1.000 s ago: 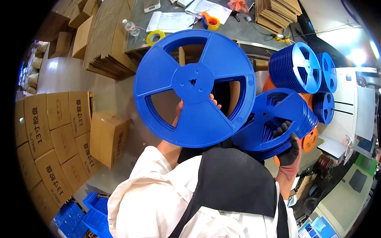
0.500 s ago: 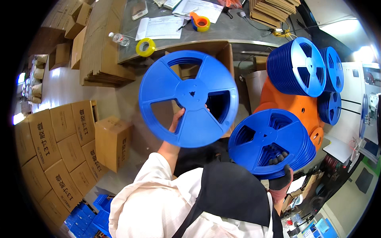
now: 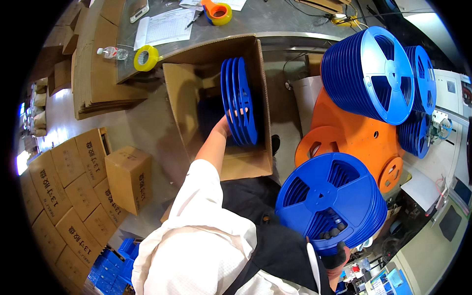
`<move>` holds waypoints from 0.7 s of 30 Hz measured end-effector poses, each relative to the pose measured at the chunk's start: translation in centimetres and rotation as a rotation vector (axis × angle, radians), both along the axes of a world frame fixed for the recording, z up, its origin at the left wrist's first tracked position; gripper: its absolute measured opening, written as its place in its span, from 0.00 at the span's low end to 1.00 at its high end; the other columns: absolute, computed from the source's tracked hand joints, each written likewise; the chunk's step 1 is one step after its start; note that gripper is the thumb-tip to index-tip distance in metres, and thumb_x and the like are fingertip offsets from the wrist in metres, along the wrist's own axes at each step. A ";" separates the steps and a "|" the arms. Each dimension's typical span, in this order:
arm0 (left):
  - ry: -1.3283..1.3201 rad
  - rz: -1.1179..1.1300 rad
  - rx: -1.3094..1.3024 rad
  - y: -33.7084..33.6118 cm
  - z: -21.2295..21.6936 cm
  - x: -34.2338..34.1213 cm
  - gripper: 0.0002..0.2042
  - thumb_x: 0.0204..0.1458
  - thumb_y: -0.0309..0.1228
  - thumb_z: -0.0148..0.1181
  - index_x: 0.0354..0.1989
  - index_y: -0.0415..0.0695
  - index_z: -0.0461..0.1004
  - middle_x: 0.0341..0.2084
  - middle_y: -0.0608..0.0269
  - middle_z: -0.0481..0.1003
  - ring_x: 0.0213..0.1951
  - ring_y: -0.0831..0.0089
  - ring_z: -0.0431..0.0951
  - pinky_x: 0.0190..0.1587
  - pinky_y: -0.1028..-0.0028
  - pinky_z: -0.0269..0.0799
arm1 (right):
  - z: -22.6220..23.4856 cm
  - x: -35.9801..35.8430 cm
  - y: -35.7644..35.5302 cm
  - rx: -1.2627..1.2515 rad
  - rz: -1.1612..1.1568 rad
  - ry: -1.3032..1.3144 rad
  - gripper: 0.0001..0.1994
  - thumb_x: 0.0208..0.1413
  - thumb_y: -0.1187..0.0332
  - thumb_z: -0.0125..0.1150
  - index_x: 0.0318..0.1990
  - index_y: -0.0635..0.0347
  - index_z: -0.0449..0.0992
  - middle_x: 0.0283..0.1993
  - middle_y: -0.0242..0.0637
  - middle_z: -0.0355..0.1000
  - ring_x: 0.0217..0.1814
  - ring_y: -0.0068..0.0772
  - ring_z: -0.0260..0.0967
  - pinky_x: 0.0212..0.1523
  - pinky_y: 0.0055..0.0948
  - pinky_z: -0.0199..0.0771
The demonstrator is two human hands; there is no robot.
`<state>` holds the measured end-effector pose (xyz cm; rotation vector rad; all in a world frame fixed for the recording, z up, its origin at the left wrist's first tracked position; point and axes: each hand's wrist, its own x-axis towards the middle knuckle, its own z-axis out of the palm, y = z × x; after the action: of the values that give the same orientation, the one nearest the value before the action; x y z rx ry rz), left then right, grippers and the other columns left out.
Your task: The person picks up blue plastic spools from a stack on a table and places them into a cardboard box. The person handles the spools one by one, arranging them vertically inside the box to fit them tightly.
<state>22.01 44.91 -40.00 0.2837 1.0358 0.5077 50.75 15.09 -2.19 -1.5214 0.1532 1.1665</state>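
My left hand (image 3: pixel 223 127) is closed on a few upright blue plastic reels (image 3: pixel 241 93), its fingers reaching through their openings. These reels stand on edge inside an open cardboard box (image 3: pixel 177 98), whose dark bottom is partly hidden. At the lower right, my right hand (image 3: pixel 338 258), in a glove with dark fingers, grips a thick stack of blue reels (image 3: pixel 322 194). Dark fingertips show through one window of the front reel, and the palm wraps the stack's lower rim.
An orange stand (image 3: pixel 354 115) at the right bears more blue reel stacks (image 3: pixel 388 73). Beyond the box is a metal table (image 3: pixel 265 17) with a tape dispenser (image 3: pixel 216 12), papers and a yellow tape roll (image 3: pixel 146 58). Closed cartons (image 3: pixel 73 187) are piled at the left.
My left hand has lowered the reels from in front of me into the box, turning them edge-on. The right-hand stack has shifted slightly down and left in view.
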 end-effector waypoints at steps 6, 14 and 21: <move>0.040 0.020 -0.044 1.5 -1.9 3.3 0.08 0.52 0.40 0.61 0.34 0.52 0.75 0.28 0.68 0.78 0.30 0.73 0.78 0.36 0.69 0.75 | -1.1 1.8 -2.3 -0.035 -0.087 0.060 0.24 0.53 0.67 0.51 0.58 0.62 0.62 0.44 0.41 0.71 0.45 0.42 0.68 0.52 0.45 0.66; 0.005 0.043 -0.009 0.2 -6.1 3.7 0.18 0.51 0.49 0.59 0.44 0.52 0.74 0.35 0.64 0.78 0.38 0.66 0.78 0.44 0.64 0.74 | -1.3 2.3 -4.2 -0.145 -0.038 0.000 0.23 0.55 0.66 0.51 0.58 0.63 0.62 0.44 0.40 0.72 0.46 0.41 0.69 0.53 0.44 0.65; 0.266 0.334 -0.258 -7.8 -7.6 -1.8 0.46 0.51 0.61 0.51 0.71 0.53 0.34 0.71 0.52 0.35 0.71 0.50 0.32 0.69 0.58 0.33 | -0.7 0.6 -2.5 0.052 -0.054 0.057 0.24 0.54 0.63 0.54 0.58 0.63 0.62 0.44 0.40 0.72 0.44 0.40 0.69 0.54 0.43 0.64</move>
<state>20.18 37.07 -47.60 -0.0562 1.4043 0.6397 51.39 12.63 -2.86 -1.4304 0.1999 1.1631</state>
